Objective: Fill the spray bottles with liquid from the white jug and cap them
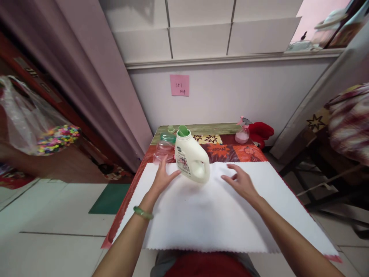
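Note:
A cream plastic detergent bottle (pixel 192 159) with a side handle, a printed label and an uncapped green spout (pixel 183 131) stands, slightly tilted in view, at the far part of a white cloth (pixel 207 219). On its left is my left hand (pixel 164 177), fingers apart and thumb tip close to the label; whether it touches cannot be seen. My right hand (pixel 239 180) hovers to the right of the handle, fingers spread and slightly curled, with nothing in it. A green bangle (pixel 143 212) circles my left wrist.
Behind the bottle lie a clear plastic container (pixel 165 150) and a small pale green cap (pixel 171 129). A pink spray bottle (pixel 242 132) stands at the back right beside a red plush-looking object (pixel 261 131). A pink note (pixel 180 85) is on the wall.

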`<state>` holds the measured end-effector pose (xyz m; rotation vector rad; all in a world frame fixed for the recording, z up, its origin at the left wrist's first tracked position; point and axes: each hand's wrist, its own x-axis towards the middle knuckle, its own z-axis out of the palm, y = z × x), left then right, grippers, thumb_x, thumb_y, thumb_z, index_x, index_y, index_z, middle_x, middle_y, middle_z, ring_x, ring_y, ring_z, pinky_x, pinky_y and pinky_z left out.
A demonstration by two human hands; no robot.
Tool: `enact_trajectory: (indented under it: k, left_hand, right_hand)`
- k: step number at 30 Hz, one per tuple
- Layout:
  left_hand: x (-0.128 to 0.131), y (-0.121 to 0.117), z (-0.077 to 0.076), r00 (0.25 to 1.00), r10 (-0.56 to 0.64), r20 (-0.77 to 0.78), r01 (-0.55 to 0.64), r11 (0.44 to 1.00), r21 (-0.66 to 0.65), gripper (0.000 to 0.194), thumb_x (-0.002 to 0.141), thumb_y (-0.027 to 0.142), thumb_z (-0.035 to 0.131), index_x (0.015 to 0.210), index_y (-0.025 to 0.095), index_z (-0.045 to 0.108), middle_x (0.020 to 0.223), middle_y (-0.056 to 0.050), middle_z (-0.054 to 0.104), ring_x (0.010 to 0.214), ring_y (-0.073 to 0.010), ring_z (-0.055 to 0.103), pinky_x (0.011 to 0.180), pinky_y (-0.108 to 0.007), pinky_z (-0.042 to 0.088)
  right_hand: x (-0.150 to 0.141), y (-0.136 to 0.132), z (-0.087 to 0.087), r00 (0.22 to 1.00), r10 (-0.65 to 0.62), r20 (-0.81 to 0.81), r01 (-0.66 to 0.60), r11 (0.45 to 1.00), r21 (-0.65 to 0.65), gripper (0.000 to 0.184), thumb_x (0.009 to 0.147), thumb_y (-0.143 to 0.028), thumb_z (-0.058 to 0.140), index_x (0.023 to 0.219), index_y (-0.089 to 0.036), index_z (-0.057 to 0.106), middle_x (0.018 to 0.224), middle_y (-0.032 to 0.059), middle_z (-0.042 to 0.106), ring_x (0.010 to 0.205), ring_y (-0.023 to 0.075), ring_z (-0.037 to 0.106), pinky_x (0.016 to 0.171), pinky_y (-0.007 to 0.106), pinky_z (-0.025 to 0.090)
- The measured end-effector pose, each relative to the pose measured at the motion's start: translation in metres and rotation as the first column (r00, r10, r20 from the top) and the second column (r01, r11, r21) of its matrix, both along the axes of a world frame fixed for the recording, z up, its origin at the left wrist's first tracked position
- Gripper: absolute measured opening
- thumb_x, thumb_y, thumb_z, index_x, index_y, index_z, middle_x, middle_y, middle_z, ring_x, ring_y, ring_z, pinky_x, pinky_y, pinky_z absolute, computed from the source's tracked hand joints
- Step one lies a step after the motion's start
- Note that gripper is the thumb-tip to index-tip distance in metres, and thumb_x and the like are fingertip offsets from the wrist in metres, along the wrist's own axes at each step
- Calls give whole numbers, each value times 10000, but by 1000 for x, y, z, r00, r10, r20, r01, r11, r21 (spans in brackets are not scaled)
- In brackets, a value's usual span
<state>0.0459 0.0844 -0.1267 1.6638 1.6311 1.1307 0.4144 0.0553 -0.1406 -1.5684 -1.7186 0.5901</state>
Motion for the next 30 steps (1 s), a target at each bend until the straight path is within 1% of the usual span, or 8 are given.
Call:
enact_trajectory:
  k: [3, 6, 10, 16, 19, 25, 28, 30]
  left_hand:
    - [25, 42, 20, 968, -164, 191, 157, 986, 48, 1137, 730, 520, 818, 1625, 218, 185, 1647, -221, 358, 1437, -326, 473, 1136, -480, 409]
    - [38, 62, 30, 911, -277, 307, 269, 961, 68, 1020, 691, 481, 848, 1540, 187, 366, 1477, -206, 570, 1282, -310, 609, 1049, -466, 492]
    - [36, 58, 47, 864, -316, 392, 305, 948, 93, 909, 621, 378, 912, 1410, 181, 507, 1326, -149, 673, 1202, -295, 644, 1033, -470, 502]
    - [19, 32, 77, 833, -320, 451, 295, 947, 127, 869, 621, 373, 925, 1379, 197, 538, 1396, -127, 639, 1253, -294, 610, 1047, -408, 498]
    - [12, 19, 68, 835, -307, 456, 298, 950, 95, 884, 634, 380, 916, 1400, 185, 521, 1415, -142, 626, 1259, -304, 607, 1043, -416, 502]
    - [1, 5, 28, 867, -278, 413, 292, 956, 30, 994, 618, 487, 896, 1464, 178, 474, 1488, -178, 567, 1366, -352, 527, 1107, -466, 456]
    - [-9, 3, 14, 941, -189, 283, 194, 981, 8, 830, 849, 695, 569, 1506, 202, 451, 1519, -155, 547, 1398, -326, 506, 1134, -473, 427]
    - [-18, 1, 5, 988, -14, 153, 18, 999, -30, 747, 966, 672, 295, 1509, 185, 454, 1526, -162, 538, 1401, -315, 506, 1159, -502, 391]
  right_hand:
    - [-58, 20, 21, 980, 164, -115, -170, 985, -40, 555, 813, -581, 704, 1236, -240, 587, 1252, 99, 705, 615, 166, 619, 673, 349, 528]
    - [-90, 32, 23, 977, 175, -123, -184, 981, -68, 307, 861, -484, 620, 1042, -237, 601, 903, 28, 729, 606, 183, 598, 621, 309, 459]
    - [-105, 27, 28, 980, 141, -141, -144, 990, -9, 216, 886, -444, 556, 963, -243, 563, 801, 3, 685, 615, 183, 575, 624, 287, 415]
    - [-122, -7, 60, 986, 137, -90, -128, 986, 103, 217, 937, -449, 550, 988, -238, 564, 732, -2, 638, 606, 187, 557, 611, 273, 381]
    - [-129, -23, 54, 983, 164, -83, -153, 980, 128, 213, 958, -427, 543, 1041, -235, 578, 741, 0, 646, 602, 185, 566, 600, 266, 391]
    - [-127, -37, 12, 968, 244, -61, -236, 965, 116, 263, 941, -414, 594, 1121, -223, 608, 896, 36, 738, 663, 193, 648, 629, 285, 475]
    - [-100, -19, 2, 957, 279, -82, -267, 954, 137, 516, 981, -475, 544, 1444, -256, 477, 1203, 70, 741, 779, 189, 715, 765, 322, 559]
    - [-65, 5, -4, 989, 147, -19, -143, 978, 155, 558, 1033, -484, 426, 1543, -261, 388, 1386, 104, 666, 1102, 228, 707, 962, 381, 545]
